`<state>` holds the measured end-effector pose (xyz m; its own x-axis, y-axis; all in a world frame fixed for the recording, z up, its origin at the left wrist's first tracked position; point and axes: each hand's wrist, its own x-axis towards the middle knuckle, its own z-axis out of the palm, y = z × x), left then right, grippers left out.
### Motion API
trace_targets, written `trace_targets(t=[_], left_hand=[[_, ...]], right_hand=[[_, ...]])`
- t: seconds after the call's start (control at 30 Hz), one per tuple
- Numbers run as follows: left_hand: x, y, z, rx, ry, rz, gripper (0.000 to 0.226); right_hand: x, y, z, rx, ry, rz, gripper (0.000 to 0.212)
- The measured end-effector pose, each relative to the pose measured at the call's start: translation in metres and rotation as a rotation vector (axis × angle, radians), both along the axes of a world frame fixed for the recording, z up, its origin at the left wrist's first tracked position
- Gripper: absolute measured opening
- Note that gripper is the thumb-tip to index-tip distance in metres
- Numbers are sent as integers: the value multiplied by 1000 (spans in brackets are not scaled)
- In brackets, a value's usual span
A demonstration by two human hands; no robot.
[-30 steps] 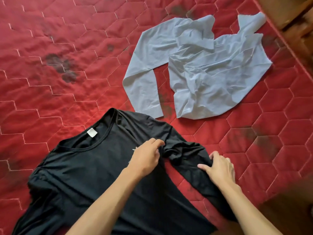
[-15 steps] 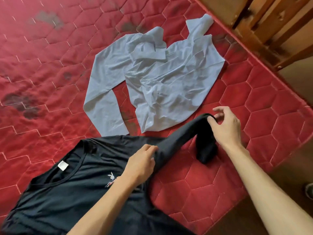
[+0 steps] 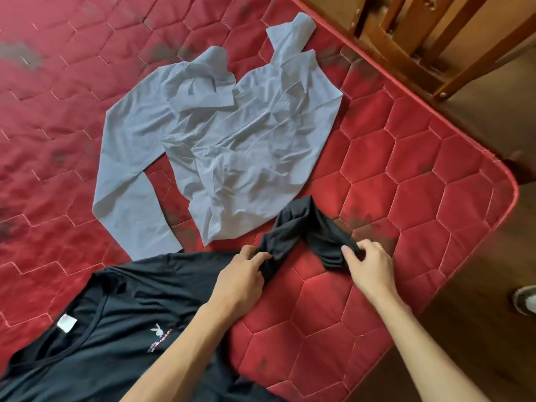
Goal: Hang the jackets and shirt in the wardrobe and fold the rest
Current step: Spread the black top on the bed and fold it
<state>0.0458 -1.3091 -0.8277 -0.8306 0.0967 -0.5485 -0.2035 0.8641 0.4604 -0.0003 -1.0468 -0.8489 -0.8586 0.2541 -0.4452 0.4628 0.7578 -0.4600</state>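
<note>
The black top point(image 3: 87, 338) lay flat at the near left of the quilted red mattress point(image 3: 406, 158), smooth and dark. The creased grey shirt point(image 3: 232, 140) sprawled mid-mattress. The left hand point(image 3: 240, 282) reached forward palm down, fingers curled into the bunched root of the sleeve point(image 3: 301, 224). Nearer the mattress's right edge, the right hand point(image 3: 368, 265) pinched its gathered end between thumb and fingertips, the sleeve humped into a limp peak.

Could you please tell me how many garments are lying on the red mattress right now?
2. The black top lies nearest, its sleeve gripped by the left hand and right hand. The grey shirt lies crumpled beyond it. Others may lie outside the view.
</note>
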Motion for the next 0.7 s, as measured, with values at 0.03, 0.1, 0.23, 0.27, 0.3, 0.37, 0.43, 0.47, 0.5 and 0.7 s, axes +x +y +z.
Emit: trace_targets(t=[0.03,0.1,0.23,0.27,0.3,0.37,0.43,0.47,0.5,0.7], left_hand=[[-2,0,1,-4,-12,-6,50],[-5,2,3,-16,-33,-15,48],[-13,12,9,-46,-83,-34,47],[-14,15,11,-54,-99,-44,48],[-16,19,12,-63,-114,-57,48],[-18,26,14,-77,-137,-92,48],[-20,35,14,-68,-172,-119,50],[-20,39,15,-66,-188,-129,50],[-20,44,14,-63,-199,-132,51],[-9,68,29,149,-71,-31,60]], right_hand=[[-5,4,7,-83,23,-106,19],[-18,15,22,-245,63,-343,20],[-45,42,48,-378,239,-621,17],[-51,49,53,-391,274,-651,16],[-58,56,59,-406,301,-673,16],[-70,71,72,-436,356,-697,19],[-79,85,83,-424,400,-680,21],[-81,90,86,-411,413,-655,19],[-82,93,89,-402,422,-622,17],[-55,61,104,-371,420,-253,20]])
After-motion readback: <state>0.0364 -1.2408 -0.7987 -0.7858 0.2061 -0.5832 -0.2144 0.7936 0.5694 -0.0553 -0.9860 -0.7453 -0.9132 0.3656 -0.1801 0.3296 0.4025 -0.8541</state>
